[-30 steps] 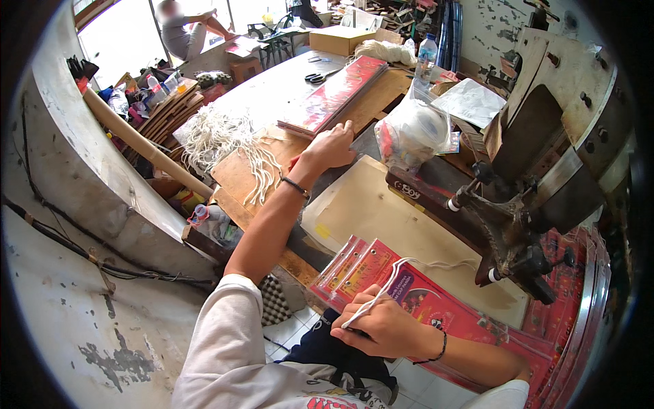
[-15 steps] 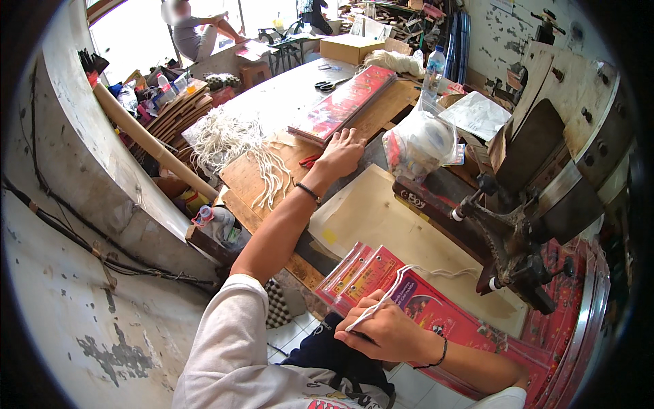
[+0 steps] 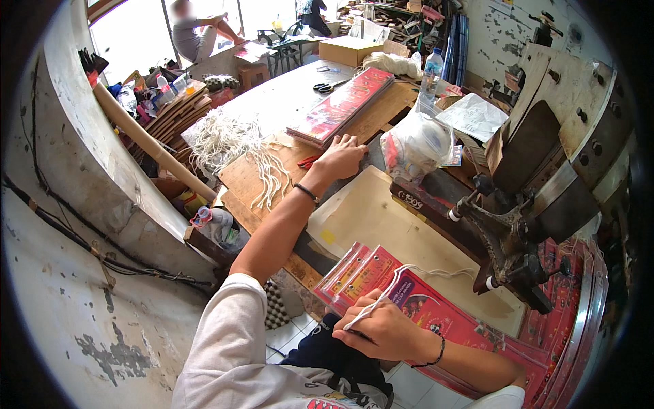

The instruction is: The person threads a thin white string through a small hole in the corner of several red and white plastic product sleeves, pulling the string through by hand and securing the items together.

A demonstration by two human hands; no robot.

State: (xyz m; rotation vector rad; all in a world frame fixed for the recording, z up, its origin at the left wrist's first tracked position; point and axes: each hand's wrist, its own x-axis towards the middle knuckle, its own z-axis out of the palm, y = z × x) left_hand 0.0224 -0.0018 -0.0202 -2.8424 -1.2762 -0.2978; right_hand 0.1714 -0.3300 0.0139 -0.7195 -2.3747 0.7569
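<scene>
A hand could pass over the beige sheet [image 3: 371, 208], between the left hand [image 3: 340, 158] and the red packs [image 3: 439, 310]. On the right a dark metal bracket [image 3: 503, 235] bars the way, and beyond the sheet sits a bulging plastic bag [image 3: 417, 144].

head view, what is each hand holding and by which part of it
The right hand holds the white cord between thumb and fingers, at its lower-left stretch. Whether the left hand holds anything cannot be told.
</scene>
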